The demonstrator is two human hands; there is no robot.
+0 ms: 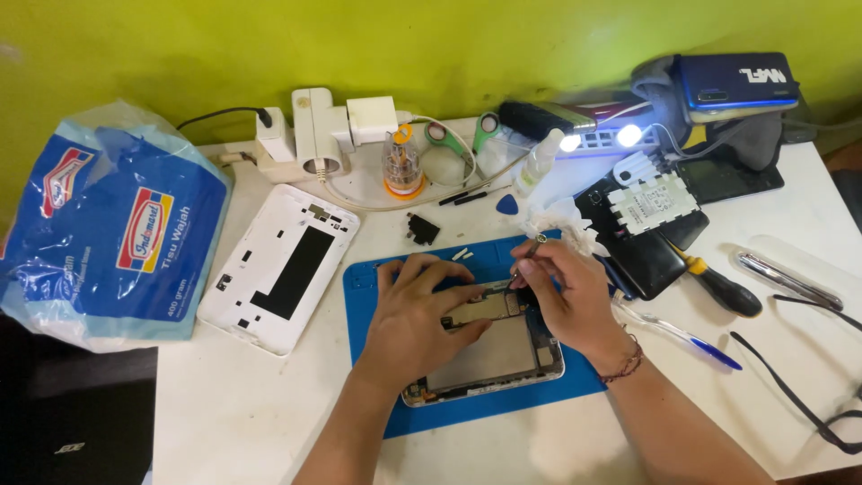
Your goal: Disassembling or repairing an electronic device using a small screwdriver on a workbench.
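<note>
Lying opened on a blue mat (377,422) at the centre of a white counter (233,413), a tablet (489,355) with its back removed is steadied by the left hand (422,314), whose fingers (449,292) are spread flat over the upper edge, pressing rather than gripping, seemingly so the frame cannot slide. A thin tool (530,251) is pinched in the closed fingers of the right hand (561,292), its tip brought down at the board near the tablet's 12 o'clock edge; the hand is braced on the frame, presumably for fine control.

At 9 o'clock from the mat, the white back cover (278,265) is laid inner face up, just beside it. Farther toward 9 o'clock a soft blue and white tissue pack (108,233) with a red and yellow label is slumped by the green wall (449,45). At 12 o'clock a white power strip (314,135) with plugs, a clear screwdriver-bit case (402,162) with an orange base, and a small white bottle (539,162) are ranged along the wall. A lit lamp (602,139) is aimed toward the work from 1 o'clock. At 2 o'clock a white-labelled battery (654,202) is rested on dark devices, with a blue box (732,85) behind. A yellow-collared screwdriver (718,283), a blue pen (691,337) and metal tweezers (786,278) are left at 3 o'clock, within reach.
</note>
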